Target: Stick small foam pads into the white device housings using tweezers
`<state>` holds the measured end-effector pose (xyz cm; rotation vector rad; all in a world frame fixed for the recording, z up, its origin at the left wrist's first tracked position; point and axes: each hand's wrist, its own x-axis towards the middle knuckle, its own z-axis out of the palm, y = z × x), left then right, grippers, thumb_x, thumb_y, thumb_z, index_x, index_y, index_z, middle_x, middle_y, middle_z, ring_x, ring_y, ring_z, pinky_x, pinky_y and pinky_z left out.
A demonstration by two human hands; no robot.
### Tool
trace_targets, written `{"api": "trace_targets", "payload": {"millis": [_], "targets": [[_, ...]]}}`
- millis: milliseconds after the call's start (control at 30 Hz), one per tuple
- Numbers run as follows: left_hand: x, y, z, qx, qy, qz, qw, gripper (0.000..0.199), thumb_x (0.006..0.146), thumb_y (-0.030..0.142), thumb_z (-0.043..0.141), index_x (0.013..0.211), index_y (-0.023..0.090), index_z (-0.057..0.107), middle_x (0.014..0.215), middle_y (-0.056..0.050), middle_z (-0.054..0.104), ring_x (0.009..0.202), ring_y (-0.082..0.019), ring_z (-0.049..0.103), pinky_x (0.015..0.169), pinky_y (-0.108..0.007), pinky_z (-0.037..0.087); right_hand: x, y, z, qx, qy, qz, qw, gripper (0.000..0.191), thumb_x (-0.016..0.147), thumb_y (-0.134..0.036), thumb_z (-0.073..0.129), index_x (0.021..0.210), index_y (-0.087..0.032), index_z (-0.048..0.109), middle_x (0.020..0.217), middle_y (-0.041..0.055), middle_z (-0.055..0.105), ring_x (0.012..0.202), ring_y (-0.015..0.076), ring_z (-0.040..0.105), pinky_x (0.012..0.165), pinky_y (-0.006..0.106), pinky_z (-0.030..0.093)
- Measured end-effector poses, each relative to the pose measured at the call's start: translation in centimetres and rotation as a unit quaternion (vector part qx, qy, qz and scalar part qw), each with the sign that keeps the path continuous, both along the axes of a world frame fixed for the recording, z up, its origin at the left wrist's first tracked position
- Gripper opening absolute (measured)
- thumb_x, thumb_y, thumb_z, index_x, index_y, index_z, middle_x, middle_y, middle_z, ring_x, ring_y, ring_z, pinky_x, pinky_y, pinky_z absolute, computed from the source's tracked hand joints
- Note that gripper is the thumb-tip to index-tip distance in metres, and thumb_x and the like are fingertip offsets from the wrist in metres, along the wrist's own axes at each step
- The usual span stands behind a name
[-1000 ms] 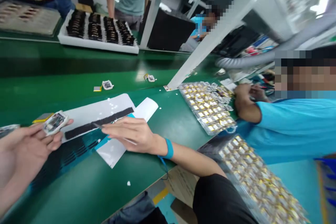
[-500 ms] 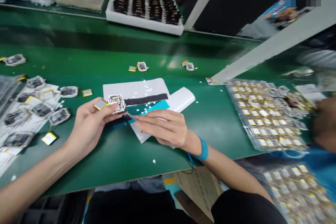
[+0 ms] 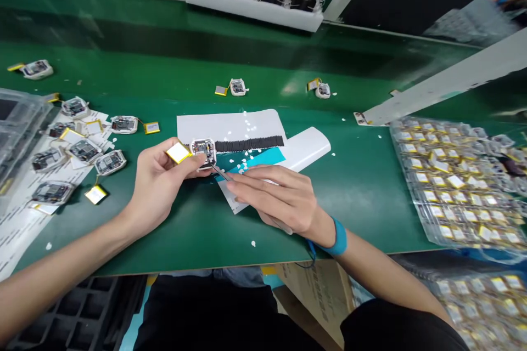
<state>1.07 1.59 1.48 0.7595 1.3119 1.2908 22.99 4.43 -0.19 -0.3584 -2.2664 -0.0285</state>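
My left hand [image 3: 162,181] grips a small white-framed circuit unit [image 3: 203,152] between thumb and fingers. Its yellow-edged battery [image 3: 178,152] sticks out on the left, above the index finger. In my right hand [image 3: 284,197] is a pair of thin metal tweezers [image 3: 221,172], their tip at the unit's lower right edge. A blue band [image 3: 338,237] circles the right wrist. Behind the hands lie a white sheet [image 3: 230,123] with a black strip [image 3: 251,143] on it, a blue piece [image 3: 267,160] and scattered small white bits.
Several similar units lie at the left on printed paper [image 3: 24,236]. Two more, one a circuit unit [image 3: 237,87], lie behind the sheet. A clear tray of batteries [image 3: 457,181] is at the right. A white foam box [image 3: 255,8] stands at the back, beside a slanting post [image 3: 444,77].
The camera view has shifted, so the table's contents appear farther right and slightly higher. The tweezers' tip now overlaps the unit's lower right edge. Both hands keep their holds.
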Motion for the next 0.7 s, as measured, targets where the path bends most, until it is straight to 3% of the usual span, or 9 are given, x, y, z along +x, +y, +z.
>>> {"api": "trace_targets", "payload": {"millis": [200, 333, 467, 700], "targets": [[0.0, -0.2, 0.1, 0.007, 0.017, -0.004, 1.0, 0.03, 0.069, 0.027, 0.09, 0.058, 0.02, 0.063, 0.061, 0.002, 0.058, 0.062, -0.016, 0.068, 0.07, -0.03, 0.069, -0.2, -0.3, 0.0, -0.02, 0.01, 0.002, 1.0, 0.014, 0.101, -0.012, 0.067, 0.112, -0.013, 0.076, 0.105, 0.0059, 0.085, 0.088, 0.0185, 0.079, 0.075, 0.034, 0.072], [-0.1, -0.4, -0.1, 0.021, 0.031, -0.012, 0.999, 0.031, 0.074, 0.027, 0.09, 0.06, 0.02, 0.063, 0.062, 0.003, 0.059, 0.062, -0.015, 0.069, 0.07, -0.028, 0.069, -0.3, -0.4, -0.2, -0.036, 0.023, 0.005, 0.999, 0.018, 0.099, -0.011, 0.07, 0.115, -0.017, 0.075, 0.104, 0.0039, 0.085, 0.086, 0.0182, 0.08, 0.073, 0.033, 0.072], [0.0, -0.5, -0.4, 0.045, 0.059, -0.008, 0.997, 0.03, 0.078, 0.031, 0.091, 0.068, 0.02, 0.066, 0.065, 0.003, 0.064, 0.064, -0.017, 0.074, 0.069, -0.029, 0.07, -0.2, -0.4, -0.4, -0.084, 0.04, 0.022, 0.995, 0.027, 0.099, -0.008, 0.068, 0.125, -0.014, 0.071, 0.103, 0.0069, 0.085, 0.089, 0.0193, 0.078, 0.075, 0.033, 0.071], [-0.1, -0.1, -1.2, 0.083, 0.072, 0.015, 0.994, 0.036, 0.073, 0.038, 0.097, 0.077, 0.018, 0.067, 0.066, 0.003, 0.068, 0.06, -0.018, 0.076, 0.064, -0.029, 0.071, -0.4, 0.1, -1.2, -0.116, 0.074, 0.054, 0.989, 0.034, 0.1, -0.002, 0.062, 0.131, -0.011, 0.067, 0.11, 0.01, 0.083, 0.094, 0.0178, 0.077, 0.08, 0.032, 0.07]]}}
